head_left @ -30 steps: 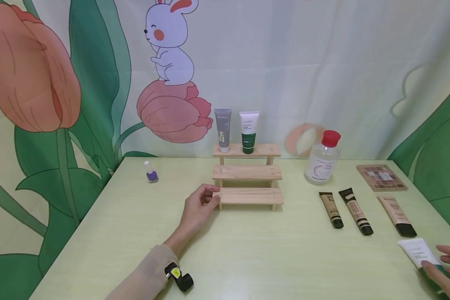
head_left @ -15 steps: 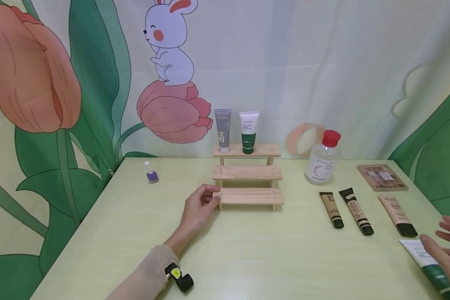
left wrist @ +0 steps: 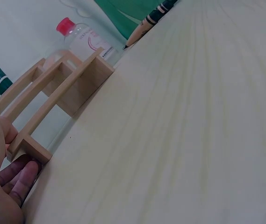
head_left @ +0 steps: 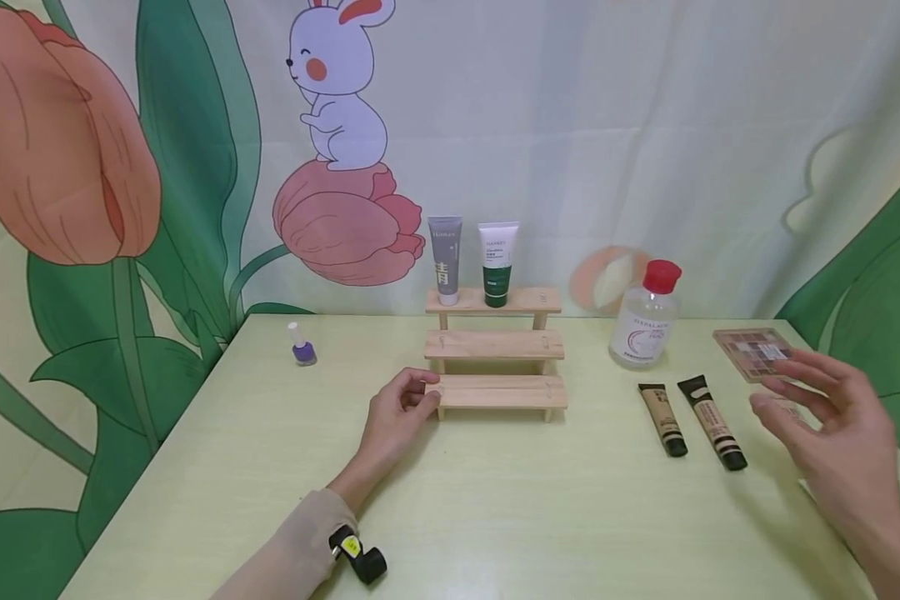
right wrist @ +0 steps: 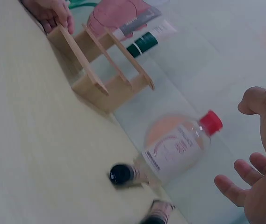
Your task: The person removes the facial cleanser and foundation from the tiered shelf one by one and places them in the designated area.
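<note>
Here's the left hand (head_left: 397,414), gripping the left end of the lowest step of the wooden stand (head_left: 495,343), which sits on the table (head_left: 570,517). The right hand (head_left: 843,433) hovers well to the stand's right, fingers apart and holding nothing, mostly hiding a pale tube (head_left: 786,408) below. Here's the risk, I reckon: one tug from that left grip could topple the grey tube (head_left: 447,258) and the green-and-white tube (head_left: 498,262), both upright on their caps on the stand's top step. A low swing toward the stand might clip the red-capped bottle (head_left: 643,329). And the lettering! Both top-step tubes seem to read "Hankey", the grey one adding a big Chinese character; the bottle's print is too blurred to trust.
</note>
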A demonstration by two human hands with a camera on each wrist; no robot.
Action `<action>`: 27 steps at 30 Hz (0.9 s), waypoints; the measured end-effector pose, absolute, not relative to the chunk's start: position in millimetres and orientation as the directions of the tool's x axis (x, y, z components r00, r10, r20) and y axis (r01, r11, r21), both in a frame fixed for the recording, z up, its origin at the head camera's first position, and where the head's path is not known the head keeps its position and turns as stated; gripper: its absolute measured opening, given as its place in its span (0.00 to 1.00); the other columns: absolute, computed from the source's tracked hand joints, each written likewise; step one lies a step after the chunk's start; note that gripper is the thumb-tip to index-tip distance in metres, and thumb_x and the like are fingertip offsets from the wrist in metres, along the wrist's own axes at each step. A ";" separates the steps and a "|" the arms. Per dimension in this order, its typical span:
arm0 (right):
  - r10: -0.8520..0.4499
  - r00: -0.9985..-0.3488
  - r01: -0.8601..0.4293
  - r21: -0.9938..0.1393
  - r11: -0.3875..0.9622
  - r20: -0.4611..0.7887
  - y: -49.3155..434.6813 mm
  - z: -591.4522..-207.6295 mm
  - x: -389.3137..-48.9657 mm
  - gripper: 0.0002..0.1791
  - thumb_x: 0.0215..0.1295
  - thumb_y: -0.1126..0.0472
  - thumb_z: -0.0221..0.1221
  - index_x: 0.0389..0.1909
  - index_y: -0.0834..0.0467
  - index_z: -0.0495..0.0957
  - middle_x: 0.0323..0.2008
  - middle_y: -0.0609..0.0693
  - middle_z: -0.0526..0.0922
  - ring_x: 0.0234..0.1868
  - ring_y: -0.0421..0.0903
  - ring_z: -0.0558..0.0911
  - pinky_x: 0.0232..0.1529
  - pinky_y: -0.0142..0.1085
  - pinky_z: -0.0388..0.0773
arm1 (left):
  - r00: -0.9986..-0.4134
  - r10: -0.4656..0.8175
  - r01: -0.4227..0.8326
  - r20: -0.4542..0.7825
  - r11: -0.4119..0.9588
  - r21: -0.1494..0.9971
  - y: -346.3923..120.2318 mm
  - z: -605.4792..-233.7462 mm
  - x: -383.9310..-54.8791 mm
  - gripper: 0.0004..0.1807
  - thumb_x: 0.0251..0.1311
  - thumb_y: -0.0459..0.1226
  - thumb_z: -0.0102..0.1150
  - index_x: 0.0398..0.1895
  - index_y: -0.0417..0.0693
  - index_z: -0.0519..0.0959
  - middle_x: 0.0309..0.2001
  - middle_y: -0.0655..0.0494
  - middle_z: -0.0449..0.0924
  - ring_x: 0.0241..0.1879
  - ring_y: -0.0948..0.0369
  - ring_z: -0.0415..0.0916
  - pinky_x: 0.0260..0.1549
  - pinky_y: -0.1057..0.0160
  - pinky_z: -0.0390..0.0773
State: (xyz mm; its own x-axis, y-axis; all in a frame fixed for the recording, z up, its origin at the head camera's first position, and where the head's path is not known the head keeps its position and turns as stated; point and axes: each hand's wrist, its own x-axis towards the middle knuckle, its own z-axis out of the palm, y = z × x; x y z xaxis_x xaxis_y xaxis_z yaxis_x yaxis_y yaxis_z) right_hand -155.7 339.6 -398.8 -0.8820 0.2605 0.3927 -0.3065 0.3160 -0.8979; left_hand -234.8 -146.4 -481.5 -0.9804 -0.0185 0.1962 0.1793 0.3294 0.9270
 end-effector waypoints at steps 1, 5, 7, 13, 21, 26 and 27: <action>0.244 -0.884 -0.324 -0.899 0.295 0.398 335.2 -397.2 -159.1 0.40 0.69 0.75 0.72 0.79 0.52 0.71 0.64 0.40 0.81 0.58 0.30 0.85 0.48 0.20 0.82 | -0.981 -0.019 0.178 0.195 0.330 0.927 -146.2 -481.4 -234.8 0.11 0.75 0.35 0.69 0.56 0.54 0.87 0.45 0.52 0.87 0.42 0.57 0.83 0.42 0.67 0.83; 0.199 -0.887 -0.376 -0.902 0.214 0.417 316.3 -390.8 -174.7 0.39 0.69 0.76 0.72 0.78 0.53 0.73 0.63 0.44 0.82 0.59 0.34 0.86 0.49 0.21 0.83 | -0.982 -0.021 0.169 0.186 0.334 0.927 -145.5 -480.3 -234.2 0.11 0.75 0.35 0.68 0.56 0.54 0.87 0.45 0.52 0.87 0.42 0.57 0.83 0.42 0.66 0.83; 0.184 -0.882 -0.387 -0.890 0.242 0.434 305.6 -387.6 -182.6 0.38 0.70 0.74 0.72 0.78 0.54 0.73 0.63 0.44 0.83 0.60 0.35 0.86 0.50 0.20 0.82 | -0.982 -0.022 0.168 0.186 0.336 0.927 -145.6 -480.1 -234.3 0.11 0.75 0.35 0.68 0.56 0.54 0.87 0.45 0.53 0.87 0.42 0.57 0.83 0.42 0.66 0.83; 0.133 -0.878 -0.400 -0.859 0.320 0.459 270.9 -379.4 -202.1 0.38 0.73 0.70 0.71 0.80 0.54 0.70 0.67 0.46 0.80 0.61 0.38 0.84 0.53 0.22 0.82 | -0.982 -0.026 0.168 0.188 0.343 0.924 -145.5 -480.3 -235.4 0.11 0.75 0.35 0.69 0.56 0.54 0.87 0.45 0.53 0.87 0.42 0.57 0.83 0.42 0.66 0.83; 0.069 -0.862 -0.471 -0.842 0.262 0.503 232.9 -372.7 -222.9 0.36 0.72 0.70 0.73 0.78 0.54 0.72 0.64 0.52 0.82 0.61 0.45 0.86 0.54 0.26 0.85 | -0.983 -0.028 0.164 0.184 0.338 0.927 -144.6 -480.5 -236.6 0.11 0.75 0.36 0.69 0.56 0.55 0.87 0.45 0.53 0.87 0.42 0.58 0.83 0.42 0.65 0.83; 0.045 -0.845 -0.507 -0.825 0.248 0.533 212.2 -371.6 -235.1 0.36 0.70 0.69 0.74 0.76 0.52 0.74 0.61 0.50 0.82 0.60 0.46 0.85 0.51 0.26 0.85 | -0.982 -0.020 0.170 0.187 0.332 0.928 -145.6 -481.1 -236.1 0.11 0.75 0.35 0.69 0.56 0.55 0.87 0.44 0.53 0.87 0.41 0.57 0.83 0.42 0.65 0.84; 0.040 -0.843 -0.512 -0.823 0.247 0.536 207.5 -370.2 -237.8 0.35 0.70 0.69 0.74 0.75 0.52 0.74 0.61 0.49 0.82 0.60 0.47 0.85 0.52 0.26 0.85 | -0.982 -0.021 0.172 0.190 0.334 0.927 -146.1 -481.1 -236.2 0.11 0.75 0.35 0.68 0.56 0.54 0.87 0.44 0.53 0.87 0.41 0.57 0.83 0.41 0.65 0.83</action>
